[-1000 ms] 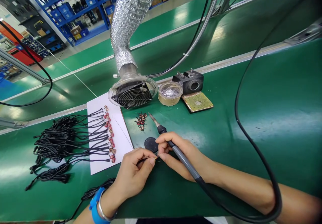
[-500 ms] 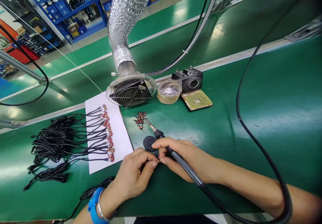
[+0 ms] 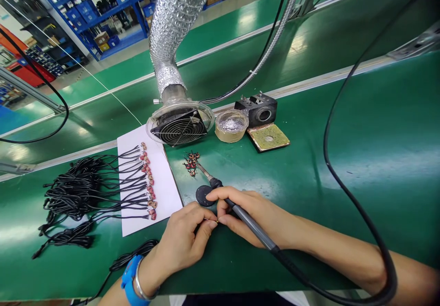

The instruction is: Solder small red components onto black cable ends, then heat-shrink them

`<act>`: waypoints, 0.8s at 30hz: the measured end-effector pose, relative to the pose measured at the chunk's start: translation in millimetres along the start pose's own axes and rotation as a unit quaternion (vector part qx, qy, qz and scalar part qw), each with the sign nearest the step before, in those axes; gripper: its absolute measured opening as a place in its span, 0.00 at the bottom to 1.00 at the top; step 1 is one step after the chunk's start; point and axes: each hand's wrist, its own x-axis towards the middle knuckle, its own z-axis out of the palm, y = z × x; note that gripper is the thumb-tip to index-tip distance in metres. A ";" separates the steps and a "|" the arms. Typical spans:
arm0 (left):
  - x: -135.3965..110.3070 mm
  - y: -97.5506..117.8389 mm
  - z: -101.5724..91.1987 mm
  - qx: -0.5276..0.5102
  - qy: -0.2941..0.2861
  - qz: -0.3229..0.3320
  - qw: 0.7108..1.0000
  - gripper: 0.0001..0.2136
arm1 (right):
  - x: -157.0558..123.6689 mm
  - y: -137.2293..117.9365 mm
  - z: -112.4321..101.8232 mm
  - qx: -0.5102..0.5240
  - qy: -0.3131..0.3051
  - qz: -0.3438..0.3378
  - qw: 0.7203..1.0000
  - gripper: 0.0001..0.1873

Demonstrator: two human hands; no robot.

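My right hand point(image 3: 252, 216) is closed round a soldering iron point(image 3: 248, 219) that lies across its fingers, its tip point(image 3: 202, 172) pointing up-left toward a small heap of red and black coils point(image 3: 191, 161). The thumb and finger of that hand also pinch a tiny brass-coloured part point(image 3: 216, 221). My left hand point(image 3: 184, 239) pinches the same small part and a thin black wire from the left. A blue band and a metal bracelet sit on my left wrist point(image 3: 134, 281). A black round disc point(image 3: 203, 194) lies just above the two hands.
A white sheet point(image 3: 167, 184) carries a row of black leads with small coils point(image 3: 148, 182); their bundle point(image 3: 74, 196) spreads left. Behind stand a fume extractor fan point(image 3: 180, 129) on a foil duct, a solder dish point(image 3: 231, 125), a black iron stand point(image 3: 257, 109) with sponge plate point(image 3: 268, 137). The iron's cable point(image 3: 338, 177) loops right.
Both hands have slid slightly down and toward me, staying pinched together. The iron's tip has swung left, nearer the heap of coils.
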 end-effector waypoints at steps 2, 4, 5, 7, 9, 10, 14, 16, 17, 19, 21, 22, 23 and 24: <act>-0.7 -1.1 2.1 -0.002 0.003 0.002 1.000 0.05 | 0.1 -1.2 0.8 -0.003 0.001 0.000 1.000 0.18; -1.8 -2.3 3.4 -0.006 0.012 -0.003 1.000 0.04 | 0.2 -3.1 0.5 0.015 0.003 0.014 1.000 0.18; -2.4 -2.7 3.7 -0.009 0.017 -0.008 1.000 0.04 | 0.2 -4.1 0.0 0.034 0.003 0.025 0.999 0.18; -3.4 -3.0 3.2 -0.019 0.028 -0.017 0.999 0.05 | 0.2 -5.5 -1.0 0.070 0.003 0.047 0.996 0.20; -3.6 -2.8 2.0 -0.028 0.039 -0.025 0.999 0.05 | 0.2 -5.7 -1.3 0.090 0.004 0.069 0.994 0.22; -3.5 -2.5 1.2 -0.029 0.043 -0.028 0.998 0.05 | 0.3 -5.4 -1.1 0.095 0.007 0.077 0.992 0.22; -2.2 -1.0 -0.7 -0.023 0.042 -0.035 0.998 0.06 | 0.4 -3.3 1.7 0.123 0.022 0.088 0.988 0.21; -1.9 -0.1 -0.9 -0.022 0.038 -0.032 0.999 0.06 | 0.1 -2.6 2.9 0.136 0.027 0.089 0.986 0.21; -1.9 0.4 -0.8 -0.021 0.036 -0.030 0.999 0.06 | 0.0 -2.3 3.3 0.140 0.028 0.091 0.986 0.21; -1.9 1.2 -0.6 -0.019 0.031 -0.027 0.999 0.07 | -0.3 -2.3 3.7 0.146 0.025 0.093 0.985 0.21; -1.9 1.6 -0.3 -0.019 0.027 -0.023 0.999 0.06 | -0.4 -2.8 3.9 0.148 0.024 0.095 0.984 0.21; -1.9 1.6 -0.1 -0.019 0.026 -0.020 0.999 0.06 | -0.2 -3.3 4.1 0.148 0.025 0.095 0.984 0.21; -1.9 1.5 0.2 -0.019 0.024 -0.016 0.999 0.06 | 0.0 -3.8 4.2 0.147 0.025 0.097 0.984 0.21; -1.8 1.3 0.5 -0.019 0.022 -0.012 1.000 0.06 | 0.2 -4.3 4.4 0.146 0.027 0.100 0.984 0.21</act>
